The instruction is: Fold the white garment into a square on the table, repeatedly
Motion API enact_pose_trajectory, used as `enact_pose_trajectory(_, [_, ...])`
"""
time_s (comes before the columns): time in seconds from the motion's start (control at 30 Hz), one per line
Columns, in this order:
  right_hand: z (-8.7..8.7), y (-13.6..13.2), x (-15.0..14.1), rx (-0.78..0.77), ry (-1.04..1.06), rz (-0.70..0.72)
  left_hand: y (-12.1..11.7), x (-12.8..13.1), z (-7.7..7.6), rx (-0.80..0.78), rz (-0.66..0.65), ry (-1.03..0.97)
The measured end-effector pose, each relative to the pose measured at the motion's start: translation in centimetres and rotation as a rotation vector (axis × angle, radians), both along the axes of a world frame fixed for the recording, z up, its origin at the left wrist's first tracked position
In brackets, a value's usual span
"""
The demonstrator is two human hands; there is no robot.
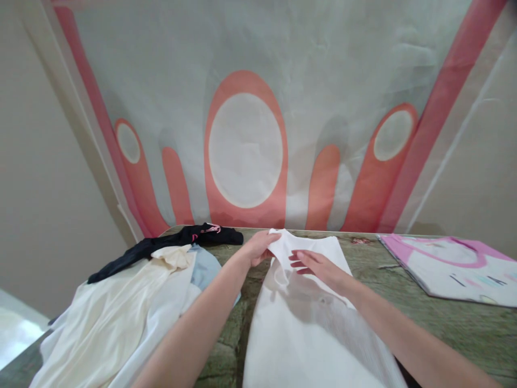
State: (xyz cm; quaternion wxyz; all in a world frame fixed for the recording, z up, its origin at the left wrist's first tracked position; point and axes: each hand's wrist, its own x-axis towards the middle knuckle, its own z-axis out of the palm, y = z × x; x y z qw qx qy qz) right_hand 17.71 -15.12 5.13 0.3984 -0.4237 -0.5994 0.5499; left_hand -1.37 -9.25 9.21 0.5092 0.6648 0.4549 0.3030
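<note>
Backdrop (246, 151) is set just behind the far edge of the tabletop (367, 269), so little reach is left beyond that edge. Along the middle of the tabletop the white garment (315, 355) is laid lengthwise, its upper end near the far edge, its lower end cut off by the view. To its left a loose pile (117, 323) is heaped, bordered at the back by black cloth (145, 255); only a narrow strip of bare wood is left between. More open room is offered on the right, up to a pink-trimmed shirt (456, 275) laid flat and well apart.

The garment's upper left corner is pinched between thumb and fingers of the left hand (259, 248). The right hand (317, 265) is held over the upper part, fingers extended and slightly spread; whether cloth is touched cannot be told.

The step in hand is judged to be an arranging of the upper end; next, a steady left pinch and rightward smoothing seem called for.
</note>
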Motion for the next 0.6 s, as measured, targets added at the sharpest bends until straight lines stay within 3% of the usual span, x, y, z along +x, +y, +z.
enact_pose_trajectory(0.1, [-0.3, 1.3, 1.7, -0.243, 0.286, -0.084, -0.8, 3.2, -1.0, 0.016, -0.057, 0.049])
enact_pose_trajectory(0.2, [-0.7, 2.0, 3.0, -0.341, 0.314, -0.102, -1.9, 4.8, -2.2, 0.068, -0.098, 0.144])
enact_pose_trajectory(0.4, [-1.9, 2.0, 2.8, -0.180, -0.062, -0.207, -3.3, 2.4, -2.7, 0.292, -0.081, 0.288])
enact_pose_trajectory(0.6, [-2.6, 2.3, 2.4, 0.058, -0.302, -0.183, -7.3, -0.9, -2.6, 0.594, -0.149, 0.480])
